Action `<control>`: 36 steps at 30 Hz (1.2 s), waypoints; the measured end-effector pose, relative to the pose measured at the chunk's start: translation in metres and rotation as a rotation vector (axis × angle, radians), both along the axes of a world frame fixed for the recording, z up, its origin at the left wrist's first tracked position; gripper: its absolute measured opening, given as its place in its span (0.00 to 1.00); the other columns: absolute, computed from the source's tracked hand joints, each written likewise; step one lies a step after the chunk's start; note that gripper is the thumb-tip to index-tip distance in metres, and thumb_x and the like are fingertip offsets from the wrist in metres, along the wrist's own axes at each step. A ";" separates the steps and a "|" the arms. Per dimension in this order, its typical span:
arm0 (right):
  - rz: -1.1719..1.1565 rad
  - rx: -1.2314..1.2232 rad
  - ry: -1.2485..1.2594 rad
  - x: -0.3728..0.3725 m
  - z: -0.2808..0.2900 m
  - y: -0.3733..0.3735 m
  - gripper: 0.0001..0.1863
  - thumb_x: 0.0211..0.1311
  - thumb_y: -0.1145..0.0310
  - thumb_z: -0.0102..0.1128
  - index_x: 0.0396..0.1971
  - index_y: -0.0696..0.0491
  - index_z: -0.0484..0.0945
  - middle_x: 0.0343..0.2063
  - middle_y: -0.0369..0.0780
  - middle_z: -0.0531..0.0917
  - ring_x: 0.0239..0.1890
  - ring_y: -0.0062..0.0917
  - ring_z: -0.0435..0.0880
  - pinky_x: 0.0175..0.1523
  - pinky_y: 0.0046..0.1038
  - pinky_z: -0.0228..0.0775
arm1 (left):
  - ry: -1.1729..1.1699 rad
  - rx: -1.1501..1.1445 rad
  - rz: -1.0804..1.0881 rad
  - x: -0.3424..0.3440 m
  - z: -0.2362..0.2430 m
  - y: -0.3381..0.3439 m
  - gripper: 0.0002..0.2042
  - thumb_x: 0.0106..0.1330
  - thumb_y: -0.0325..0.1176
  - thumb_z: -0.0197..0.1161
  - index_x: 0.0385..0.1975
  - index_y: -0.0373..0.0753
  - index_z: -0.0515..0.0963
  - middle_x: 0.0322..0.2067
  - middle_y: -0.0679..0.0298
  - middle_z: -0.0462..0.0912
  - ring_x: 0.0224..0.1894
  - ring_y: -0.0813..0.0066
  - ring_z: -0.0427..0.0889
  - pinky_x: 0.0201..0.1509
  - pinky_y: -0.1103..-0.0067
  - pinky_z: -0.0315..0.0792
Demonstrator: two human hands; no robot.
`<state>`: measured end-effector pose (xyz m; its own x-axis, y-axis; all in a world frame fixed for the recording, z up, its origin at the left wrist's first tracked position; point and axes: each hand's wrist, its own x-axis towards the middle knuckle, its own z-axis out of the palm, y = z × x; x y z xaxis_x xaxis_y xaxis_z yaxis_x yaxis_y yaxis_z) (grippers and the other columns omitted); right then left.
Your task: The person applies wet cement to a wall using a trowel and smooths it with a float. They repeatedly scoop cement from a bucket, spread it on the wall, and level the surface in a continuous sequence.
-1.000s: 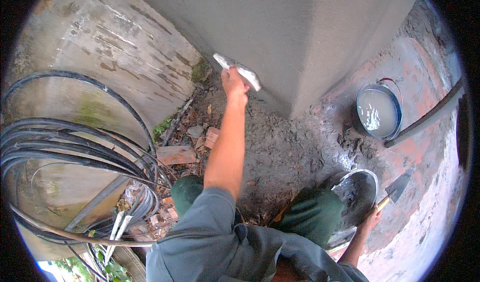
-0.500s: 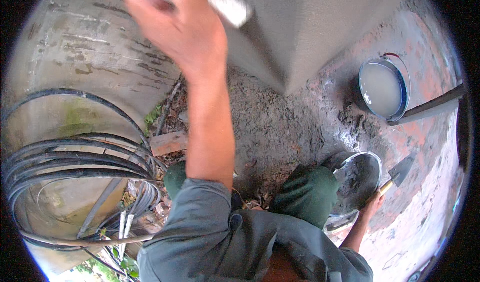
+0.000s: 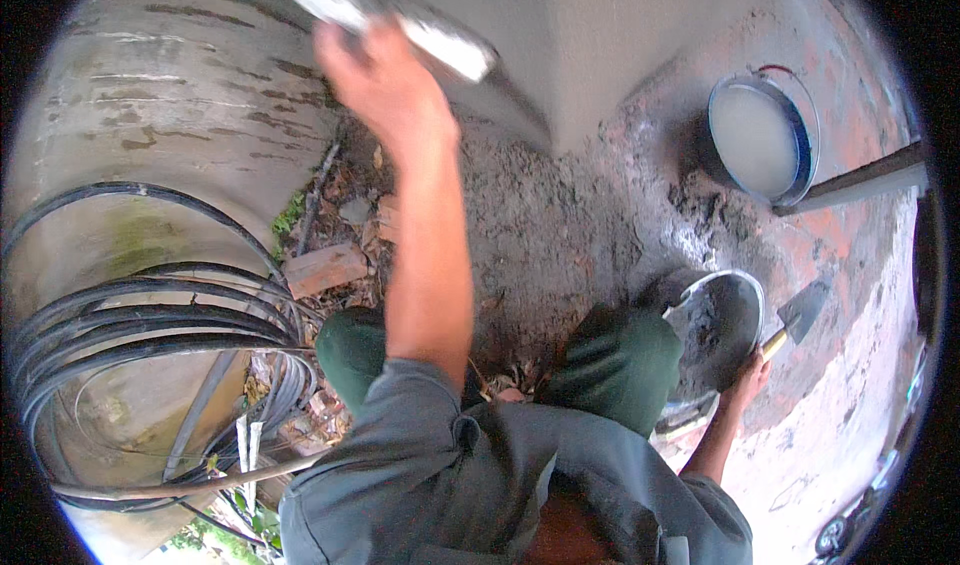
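My left hand [image 3: 390, 100], arm stretched forward, grips a long plastering float [image 3: 445, 47] with a white, wet-looking edge. The float lies at the smooth grey plastered wall [image 3: 610, 35], near its lower part; whether it touches is blurred. Down at the right, my right hand [image 3: 746, 380] is closed round the wooden handle of a pointing trowel [image 3: 803, 312]. Its grey blade points away to the right, outside the rim of a mortar bucket [image 3: 759, 300]. Dark grey mortar [image 3: 712, 330] shows inside that bucket, beside my right knee.
A bucket [image 3: 808, 155] of cloudy water stands farther right, by a dark bar [image 3: 855, 187]. Coiled black hose [image 3: 150, 325] lies at the left against a stained wall [image 3: 190, 95]. A brick [image 3: 325, 269] and rubble lie near my left knee.
My left hand and the float have come down and nearer to me, slightly to the right. My right hand keeps the trowel by the mortar bucket. The view has shifted slightly.
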<state>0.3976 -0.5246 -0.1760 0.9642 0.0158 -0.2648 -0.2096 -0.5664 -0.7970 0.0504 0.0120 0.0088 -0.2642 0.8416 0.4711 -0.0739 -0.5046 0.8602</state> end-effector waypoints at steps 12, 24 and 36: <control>0.048 0.075 0.078 0.011 -0.004 -0.011 0.23 0.67 0.51 0.59 0.50 0.55 0.76 0.38 0.36 0.79 0.38 0.24 0.74 0.47 0.29 0.67 | -0.155 -0.777 0.006 -0.057 -0.158 0.079 0.26 0.74 0.43 0.47 0.68 0.40 0.57 0.57 0.55 0.73 0.54 0.63 0.76 0.48 0.67 0.74; 0.046 0.018 0.035 0.001 0.006 0.007 0.19 0.67 0.56 0.59 0.47 0.56 0.76 0.35 0.36 0.77 0.35 0.23 0.74 0.42 0.29 0.67 | -0.450 -1.109 -0.376 0.009 -0.297 -0.043 0.20 0.73 0.46 0.53 0.57 0.41 0.65 0.52 0.53 0.77 0.53 0.53 0.79 0.56 0.51 0.74; 0.122 0.085 0.001 0.010 -0.011 -0.007 0.15 0.68 0.53 0.59 0.43 0.49 0.76 0.28 0.29 0.71 0.31 0.16 0.67 0.37 0.24 0.61 | -0.428 -0.853 -0.222 0.039 -0.186 -0.085 0.38 0.69 0.38 0.67 0.73 0.43 0.51 0.52 0.55 0.75 0.53 0.63 0.77 0.55 0.58 0.72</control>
